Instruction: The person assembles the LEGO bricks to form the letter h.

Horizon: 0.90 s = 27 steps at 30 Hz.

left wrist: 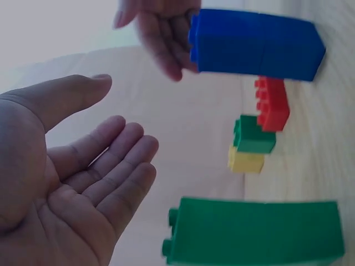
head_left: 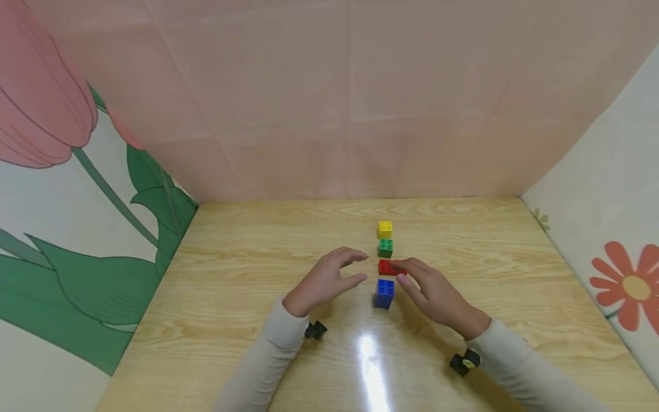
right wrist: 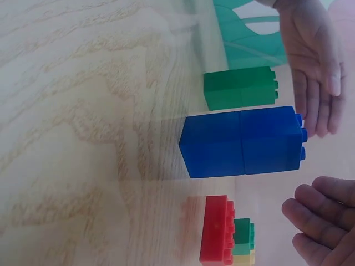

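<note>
Both hands hover over a wooden table, fingers apart and nothing held. My left hand (head_left: 321, 281) is left of a blue stack of two toy bricks (head_left: 384, 294), palm facing it. On the stack's other side is my right hand (head_left: 437, 294), its fingertips overlapping a red brick (head_left: 384, 268) in the head view; whether they touch cannot be told. Beyond the red brick stand a small green brick (head_left: 385, 248) and a yellow brick (head_left: 385, 230). A taller green block (left wrist: 255, 231) stands upright near my left hand in the left wrist view; that hand hides it in the head view.
The wooden table (head_left: 247, 240) meets a pink backdrop (head_left: 350, 114) at its far edge. Flower-printed panels stand at the left (head_left: 98, 286) and right (head_left: 607, 229). Each wrist carries a small black device (head_left: 465, 363). Light glares on the table's near part.
</note>
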Available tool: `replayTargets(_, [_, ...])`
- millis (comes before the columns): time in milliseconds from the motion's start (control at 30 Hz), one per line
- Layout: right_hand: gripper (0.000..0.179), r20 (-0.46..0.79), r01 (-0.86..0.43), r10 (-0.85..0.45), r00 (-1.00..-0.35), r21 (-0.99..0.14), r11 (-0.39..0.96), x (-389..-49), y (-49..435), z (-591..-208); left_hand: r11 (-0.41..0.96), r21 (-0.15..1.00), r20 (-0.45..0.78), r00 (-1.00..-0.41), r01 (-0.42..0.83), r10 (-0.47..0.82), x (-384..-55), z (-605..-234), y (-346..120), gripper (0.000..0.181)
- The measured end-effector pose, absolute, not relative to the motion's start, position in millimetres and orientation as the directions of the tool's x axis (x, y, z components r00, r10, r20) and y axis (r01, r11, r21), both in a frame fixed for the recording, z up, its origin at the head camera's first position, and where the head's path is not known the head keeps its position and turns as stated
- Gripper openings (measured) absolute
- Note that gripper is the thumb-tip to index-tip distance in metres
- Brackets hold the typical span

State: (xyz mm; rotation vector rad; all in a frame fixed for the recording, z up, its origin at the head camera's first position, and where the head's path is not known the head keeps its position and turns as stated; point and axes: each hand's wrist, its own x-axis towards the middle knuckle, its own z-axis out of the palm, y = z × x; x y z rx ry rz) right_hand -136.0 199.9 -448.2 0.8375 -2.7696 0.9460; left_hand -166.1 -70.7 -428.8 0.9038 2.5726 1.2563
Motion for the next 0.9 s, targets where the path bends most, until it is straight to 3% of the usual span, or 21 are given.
replayTargets(433, [0.037,0.243,-0.499,-0.444,-0.862,-0.555,0.665,-137.2,201.0,-452.6,0.562,0.735,0.043,-0.854,0.379,0.519,-173.5,-421.1,-96.1,0.073])
replayTargets(900, [0.046,0.231,-0.469,-0.412,-0.882,-0.530,0.707,-142.3,200.5,-458.9,0.609,0.725,-0.041,-0.864,0.320,0.503,-184.9,-422.8,-120.9,0.079])
